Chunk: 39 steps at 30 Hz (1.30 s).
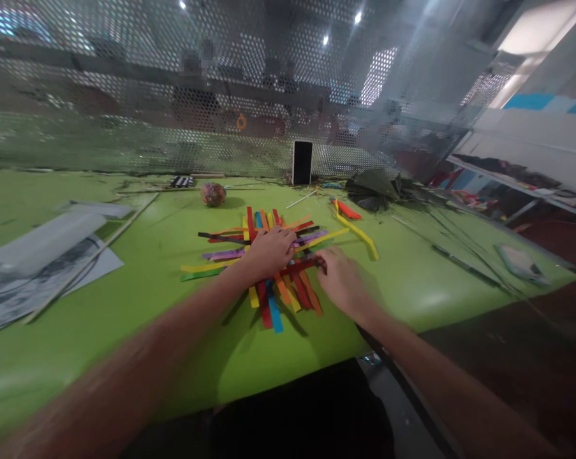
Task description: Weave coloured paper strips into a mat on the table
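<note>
Mid-frame, the left hand [270, 250] lies flat and open, pressing the crossed paper strips [274, 310] onto the green table [412, 287]. Just right of it the right hand [342, 280] pinches the end of a dark red strip [300, 266] that runs sideways toward the left hand

Bright overhead spotlights, motion-blurred forearms, wide-angle bending at the edges.

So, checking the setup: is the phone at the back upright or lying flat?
Upright: the phone stands on its short edge against the mesh wall, taller than wide.
</note>
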Motion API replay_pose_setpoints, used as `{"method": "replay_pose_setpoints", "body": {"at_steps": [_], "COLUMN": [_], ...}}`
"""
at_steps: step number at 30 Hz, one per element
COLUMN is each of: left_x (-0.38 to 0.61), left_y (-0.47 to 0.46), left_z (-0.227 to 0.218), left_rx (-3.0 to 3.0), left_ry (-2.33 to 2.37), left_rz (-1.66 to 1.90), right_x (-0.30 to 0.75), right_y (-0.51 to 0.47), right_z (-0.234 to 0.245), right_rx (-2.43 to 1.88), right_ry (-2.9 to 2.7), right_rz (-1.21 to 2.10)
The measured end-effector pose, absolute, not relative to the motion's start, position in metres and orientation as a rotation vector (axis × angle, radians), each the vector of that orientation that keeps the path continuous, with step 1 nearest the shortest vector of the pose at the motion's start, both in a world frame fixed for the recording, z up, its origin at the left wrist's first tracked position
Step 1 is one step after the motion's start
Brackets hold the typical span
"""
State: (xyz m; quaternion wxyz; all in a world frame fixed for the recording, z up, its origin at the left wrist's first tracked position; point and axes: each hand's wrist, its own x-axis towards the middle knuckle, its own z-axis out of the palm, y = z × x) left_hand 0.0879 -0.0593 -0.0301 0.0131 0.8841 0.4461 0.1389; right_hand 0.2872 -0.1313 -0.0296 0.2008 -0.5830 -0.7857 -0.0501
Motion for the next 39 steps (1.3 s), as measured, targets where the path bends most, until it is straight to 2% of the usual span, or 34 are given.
{"method": "replay_pose_setpoints", "body": {"at_steps": [24, 39], "left_x": [0.086, 0.085], "left_y": [-0.058, -0.061], "left_z": [-0.042, -0.039], "left_rx": [2.749, 2.748], "left_ry": [1.402, 1.382], "left_rz": [0.472, 0.473], "right_x": [0.289, 0.295], "right_y": [-0.136, -0.132], "right_z": [-0.026, -0.034], "right_rx": [-1.505, -1.465], "right_ry": [-2.168, -2.108], "right_rz": [0.087, 0.031]}}
